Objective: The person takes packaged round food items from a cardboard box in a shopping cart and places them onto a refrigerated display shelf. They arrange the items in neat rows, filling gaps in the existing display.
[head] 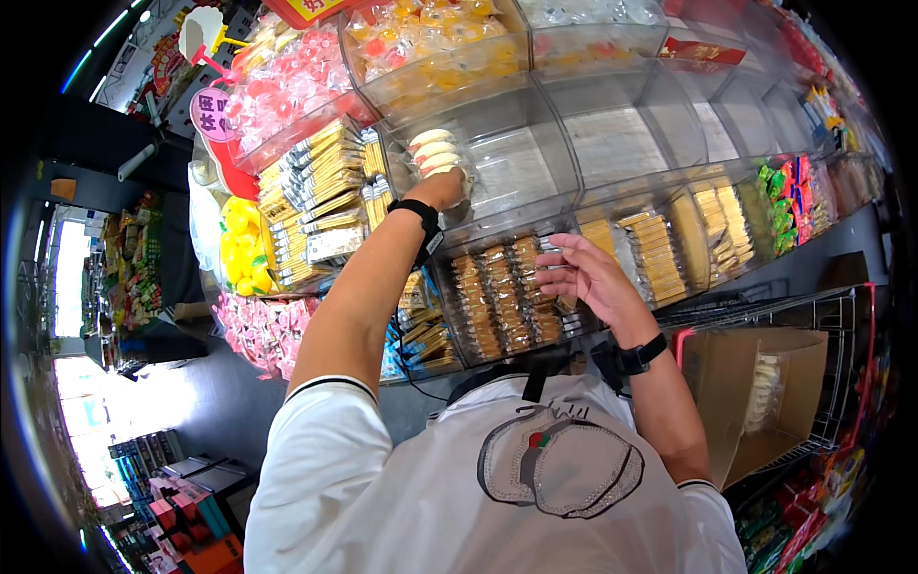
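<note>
My left hand (445, 188) reaches into a clear plastic bin, at the near end of a short row of pale round wrapped pastries (434, 151). It touches their clear wrapping; its fingertips are hidden, so its grip cannot be made out. My right hand (577, 276) hangs palm inward with fingers apart and nothing in it, over the front bins. Below it lie rows of brown wrapped snacks (505, 298). Both wrists wear black bands.
Stick-shaped snacks (323, 172) fill the bin at left, beside yellow lemon-shaped items (245, 240). Pink-wrapped sweets (294, 86) lie behind. Clear dividers (559, 136) separate the bins. At right, a wire cart (835, 373) holds an open cardboard box (717, 394) with more wrapped pale items.
</note>
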`<state>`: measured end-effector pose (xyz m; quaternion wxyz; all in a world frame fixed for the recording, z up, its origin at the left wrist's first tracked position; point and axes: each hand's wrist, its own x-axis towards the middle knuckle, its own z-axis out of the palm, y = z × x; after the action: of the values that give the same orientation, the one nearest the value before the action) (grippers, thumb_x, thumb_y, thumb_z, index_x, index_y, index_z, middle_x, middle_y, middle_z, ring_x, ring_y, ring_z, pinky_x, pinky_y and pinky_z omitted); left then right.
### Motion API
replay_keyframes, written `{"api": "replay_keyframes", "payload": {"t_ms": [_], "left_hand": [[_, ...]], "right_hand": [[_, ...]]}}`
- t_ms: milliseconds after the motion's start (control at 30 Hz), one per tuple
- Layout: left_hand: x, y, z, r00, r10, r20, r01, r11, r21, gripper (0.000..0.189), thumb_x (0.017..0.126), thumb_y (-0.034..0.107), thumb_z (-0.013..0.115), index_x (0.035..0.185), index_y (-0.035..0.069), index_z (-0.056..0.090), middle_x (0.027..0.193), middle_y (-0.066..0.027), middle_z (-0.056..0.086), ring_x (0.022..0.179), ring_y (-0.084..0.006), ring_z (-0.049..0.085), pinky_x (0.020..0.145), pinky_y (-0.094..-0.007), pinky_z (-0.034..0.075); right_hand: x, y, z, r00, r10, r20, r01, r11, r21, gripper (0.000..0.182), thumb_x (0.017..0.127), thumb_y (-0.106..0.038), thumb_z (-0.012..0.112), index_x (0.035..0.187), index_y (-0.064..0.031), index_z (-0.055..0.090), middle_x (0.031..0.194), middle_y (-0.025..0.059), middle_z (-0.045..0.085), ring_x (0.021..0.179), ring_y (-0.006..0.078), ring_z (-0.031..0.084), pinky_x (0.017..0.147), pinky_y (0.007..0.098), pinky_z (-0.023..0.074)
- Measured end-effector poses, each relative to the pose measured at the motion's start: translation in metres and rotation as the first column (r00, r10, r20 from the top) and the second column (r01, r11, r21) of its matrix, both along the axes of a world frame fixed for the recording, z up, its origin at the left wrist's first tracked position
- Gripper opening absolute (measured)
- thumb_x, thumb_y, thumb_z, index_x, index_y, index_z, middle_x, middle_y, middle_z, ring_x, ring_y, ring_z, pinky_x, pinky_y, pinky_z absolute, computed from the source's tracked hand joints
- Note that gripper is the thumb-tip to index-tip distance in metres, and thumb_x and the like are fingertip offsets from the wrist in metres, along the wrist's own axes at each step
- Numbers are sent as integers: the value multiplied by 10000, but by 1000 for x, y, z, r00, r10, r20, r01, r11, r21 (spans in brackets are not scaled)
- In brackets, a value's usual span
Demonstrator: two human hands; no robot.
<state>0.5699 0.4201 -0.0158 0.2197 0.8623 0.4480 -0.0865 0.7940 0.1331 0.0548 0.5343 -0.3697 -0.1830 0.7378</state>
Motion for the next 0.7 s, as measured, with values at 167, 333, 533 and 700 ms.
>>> {"api": "replay_keyframes", "payload": {"t_ms": [167,333,533,700], "left_hand": [[2,-3,17,997,-48,-52,43,995,-94,458,848,291,625,1225,33,623,1198,-235,655,1121,-381,629,953,-437,481],[-7,0,37,990,-121,67,129,984,-127,406,861,309,618,1121,4,682,1086,-225,697,1006,-350,666,879,-421,501],[16,-59,122,964,-115,240,142,985,-99,396,953,308,579,1148,-31,637,1109,-182,682,1039,-268,637,916,-367,478],[49,-194,216,774,190,604,50,933,-357,388,1026,288,507,1254,-20,566,1091,-93,668,1009,-186,627,883,-326,488]], "right_hand": [[12,-17,5,999,-28,30,27,999,21,374,1024,-166,468,1356,5,431,1197,218,625,1011,295,679,862,402,573],[33,-38,17,997,-66,42,64,997,53,367,1028,-174,472,1348,4,447,1193,206,632,1027,295,680,875,407,573],[92,-95,76,944,-274,186,254,959,126,356,1024,-170,495,1332,8,469,1158,174,645,973,251,696,836,372,594],[179,-182,150,696,-596,400,469,799,376,294,1026,-180,493,1228,25,552,1047,143,670,876,200,699,750,338,613]]}}
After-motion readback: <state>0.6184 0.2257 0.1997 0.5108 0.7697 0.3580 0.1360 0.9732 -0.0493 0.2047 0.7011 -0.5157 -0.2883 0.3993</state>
